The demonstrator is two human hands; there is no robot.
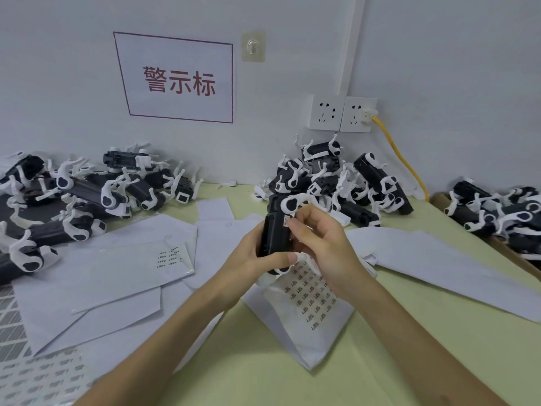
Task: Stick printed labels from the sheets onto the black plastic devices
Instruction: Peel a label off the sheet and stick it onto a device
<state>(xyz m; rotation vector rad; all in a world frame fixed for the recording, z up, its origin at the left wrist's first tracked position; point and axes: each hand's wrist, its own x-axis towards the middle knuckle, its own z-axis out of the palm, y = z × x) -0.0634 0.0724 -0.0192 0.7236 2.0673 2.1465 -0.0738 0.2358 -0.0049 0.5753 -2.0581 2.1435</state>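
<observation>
A pale green table [366,361] meets a white wall. The left hand [248,259] grips a black device [273,232] mid-table. The right hand [319,244] presses a small label [285,221] onto it, over a label sheet [310,300]. Device piles [336,183] sit far behind.

Device piles [73,197] left & [336,183] centre-back by wall, label sheets [310,300] in front on table [380,361].

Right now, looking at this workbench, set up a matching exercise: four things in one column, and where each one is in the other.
Things:
1. held device
2. label sheet
3. yellow cable
4. red-lettered sign

Places:
A. plugged into the wall socket
B. on the table under the hands
C. on the wall, upper left
D. gripped in the left hand

Pairs: 1-D, 2-B, 3-A, 4-C
</observation>
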